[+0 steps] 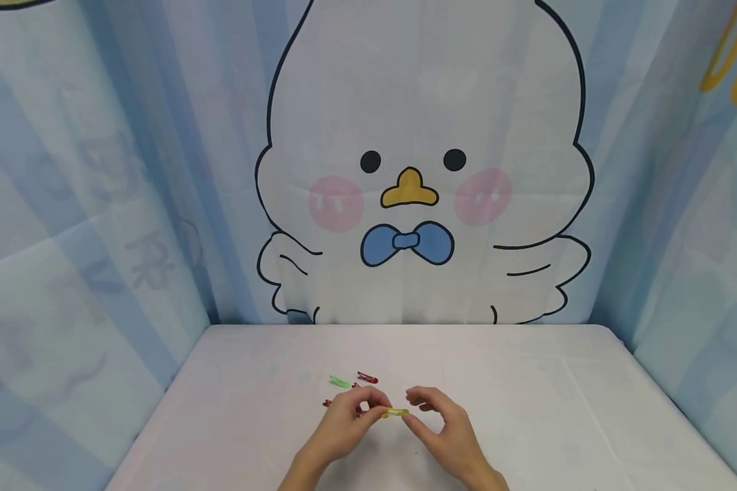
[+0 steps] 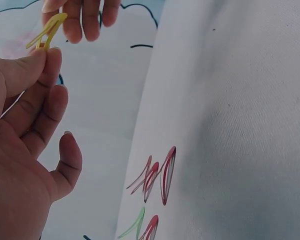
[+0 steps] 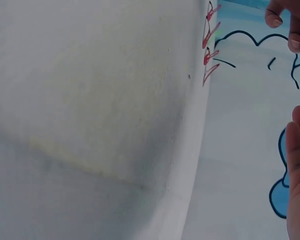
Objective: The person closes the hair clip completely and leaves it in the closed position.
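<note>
One yellow clip (image 1: 396, 412) is pinched narrowly, above the tabletop (image 1: 528, 409), by the left hand (image 1: 345, 421); the grip of the right hand (image 1: 450, 431) is held wide, and whether the clip is touched by its thumb cannot be told; if the small pinch is loosened or pushed sideways, the clip could be dropped near the red clips (image 1: 367, 377) and the green clip (image 1: 340, 382).
</note>
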The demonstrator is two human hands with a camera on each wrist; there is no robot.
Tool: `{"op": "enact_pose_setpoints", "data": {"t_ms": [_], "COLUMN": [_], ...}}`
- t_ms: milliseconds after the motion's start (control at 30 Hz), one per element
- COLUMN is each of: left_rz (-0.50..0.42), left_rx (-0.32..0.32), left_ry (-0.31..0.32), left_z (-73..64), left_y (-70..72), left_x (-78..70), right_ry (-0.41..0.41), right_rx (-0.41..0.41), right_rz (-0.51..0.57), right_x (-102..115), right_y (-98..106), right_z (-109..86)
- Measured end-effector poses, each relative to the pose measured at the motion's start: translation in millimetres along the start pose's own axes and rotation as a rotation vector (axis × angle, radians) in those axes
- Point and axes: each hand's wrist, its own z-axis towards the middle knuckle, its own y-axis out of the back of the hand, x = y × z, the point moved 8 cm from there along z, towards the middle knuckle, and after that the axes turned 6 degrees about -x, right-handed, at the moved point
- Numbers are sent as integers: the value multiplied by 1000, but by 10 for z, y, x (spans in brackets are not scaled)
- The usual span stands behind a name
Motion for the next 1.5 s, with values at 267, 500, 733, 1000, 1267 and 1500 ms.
{"op": "enact_pose_setpoints", "data": {"t_ms": [267,500,733,1000,1267,1500], "left_rz": [-5,-10,-85,-123,-81,-32], "left_rx": [4,-11,2,-41,-146,-218], "left_ry": [11,73,87,99,95,81], "left_z": [22,1,-48,-37,19,34], "left_y": [-57,-73,-77,-74,-58,-56], "left_x": [3,24,57,56,50,40], "right_ry": [-41,-114,-121,-86,-143,-138], "right_rx": [0,-38,-52,-67,-40,-26], "right_rz": [41,48,13,15,50,15], "right_x": [14,-32,-21,-31,-66,-89], "right_y": [-19,-26,-10,-6,-12,-26], "right_z": [0,-15,-30,29,81,105]}}
